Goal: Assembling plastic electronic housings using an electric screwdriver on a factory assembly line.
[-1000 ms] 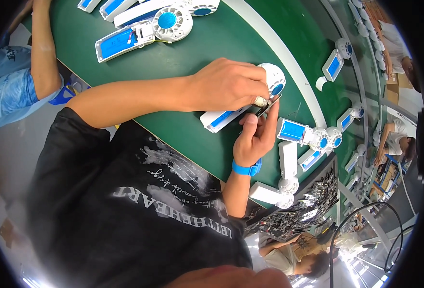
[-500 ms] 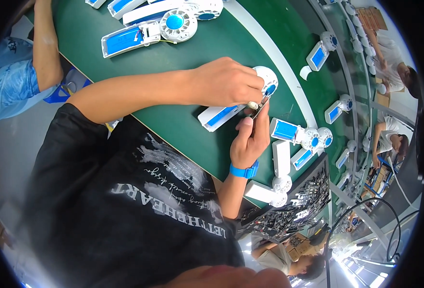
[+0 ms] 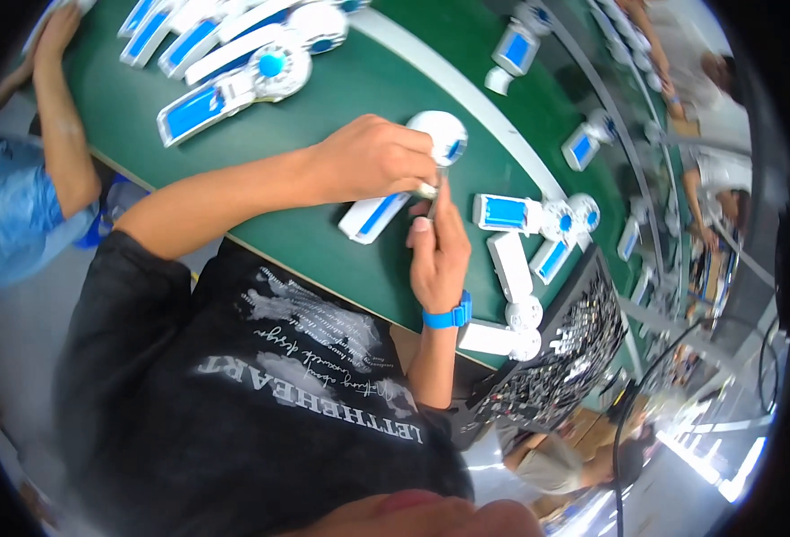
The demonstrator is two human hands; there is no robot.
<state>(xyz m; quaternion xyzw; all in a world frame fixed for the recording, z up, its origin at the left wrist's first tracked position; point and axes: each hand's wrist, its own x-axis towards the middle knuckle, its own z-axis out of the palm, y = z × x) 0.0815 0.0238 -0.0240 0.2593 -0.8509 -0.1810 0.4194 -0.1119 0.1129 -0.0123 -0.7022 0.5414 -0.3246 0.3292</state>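
head: blue block (image 3: 380,212) in white casing (image 3: 356,217)

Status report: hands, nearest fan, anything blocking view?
Left hand, right hand: close together, grip blurred. White fan: on green table. In the way: left hand hides fan's middle.

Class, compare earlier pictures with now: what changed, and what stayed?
The view shifted, sliding the white fan left in the picture; a co-worker's hand came into view. Nothing visibly taken or let go: the left hand and right hand stay at the fan.
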